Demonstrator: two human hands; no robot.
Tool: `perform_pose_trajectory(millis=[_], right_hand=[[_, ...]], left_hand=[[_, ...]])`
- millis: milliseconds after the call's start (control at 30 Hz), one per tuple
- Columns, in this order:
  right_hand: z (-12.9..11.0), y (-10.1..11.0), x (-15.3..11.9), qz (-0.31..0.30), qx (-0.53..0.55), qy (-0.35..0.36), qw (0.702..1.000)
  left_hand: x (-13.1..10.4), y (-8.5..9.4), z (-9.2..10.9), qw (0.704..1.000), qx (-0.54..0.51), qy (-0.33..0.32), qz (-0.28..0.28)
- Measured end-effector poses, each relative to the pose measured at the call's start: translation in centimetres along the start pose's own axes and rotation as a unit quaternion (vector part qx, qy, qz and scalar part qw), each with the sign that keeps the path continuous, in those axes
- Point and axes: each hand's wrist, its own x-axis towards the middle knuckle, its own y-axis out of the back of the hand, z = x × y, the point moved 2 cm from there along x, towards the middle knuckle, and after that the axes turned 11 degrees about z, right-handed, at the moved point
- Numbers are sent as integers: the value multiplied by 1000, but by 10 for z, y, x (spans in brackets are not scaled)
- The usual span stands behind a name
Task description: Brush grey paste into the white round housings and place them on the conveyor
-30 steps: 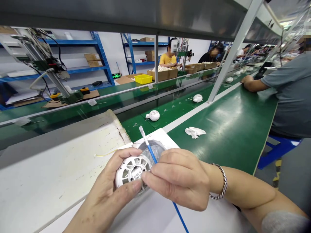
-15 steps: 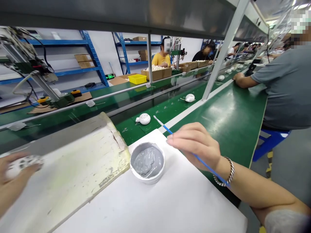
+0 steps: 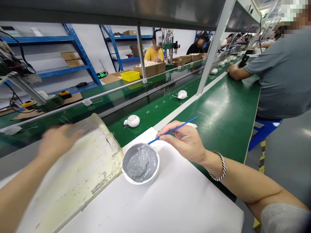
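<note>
My right hand (image 3: pixel 181 140) pinches a thin blue-handled paintbrush (image 3: pixel 173 130). The brush's tip reaches the far inner side of a white cup (image 3: pixel 147 183) holding thick grey paste (image 3: pixel 141 163). Over a worn, pale board (image 3: pixel 73 174) is my left hand (image 3: pixel 57 140), smeared by motion, its fingers stretched out and nothing visible in them. A round white part with a perforated top (image 3: pixel 133 121) lies on the green conveyor belt (image 3: pixel 155 113) beyond the cup. Farther along the belt sits a similar white part (image 3: pixel 182 94).
White paper (image 3: pixel 170 194) lies under the cup. A metal post (image 3: pixel 213 51) rises from the belt's edge, under a low overhead shelf (image 3: pixel 121 13). At the right sits a co-worker in grey (image 3: pixel 286 74). A machine arm (image 3: pixel 26 89) stands at left.
My right hand has brought the brush tip down into the cup. My left hand has moved right and away across the board; the white part it held no longer shows in it.
</note>
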Motion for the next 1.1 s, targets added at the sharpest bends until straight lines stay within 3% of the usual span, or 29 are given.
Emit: perform_pose_trajectory(millis=[100,233,300,367,500,633,733,833,933,1033,1100], right_hand=[[1,-6,-5,-42,7,-15,999],[2,-15,-8,-95,-13,70,993],[3,-20,-9,-114,-25,109,987],[4,-24,-9,-129,-33,127,983],[10,-31,-9,-150,-41,133,979],[13,-35,-11,-176,-52,108,977],[13,-35,-12,-191,-24,57,980],[11,-35,-11,-189,23,-25,981],[12,-35,-9,-161,77,-153,972],[18,-34,-7,-105,152,-283,941],[23,-33,-4,-69,185,-334,922]], left_hand=[[17,-62,10,985,161,-39,-47],[29,-146,23,958,253,-57,-122],[29,-166,23,951,272,-42,-139],[29,-169,19,954,264,-20,-142],[31,-144,10,981,146,38,-119],[27,-95,6,985,-105,114,-70],[11,-53,7,940,-303,156,-12],[-16,-21,7,884,-430,180,29],[-42,-4,6,848,-492,188,53],[-62,4,6,818,-539,178,89],[-72,7,7,806,-554,177,109]])
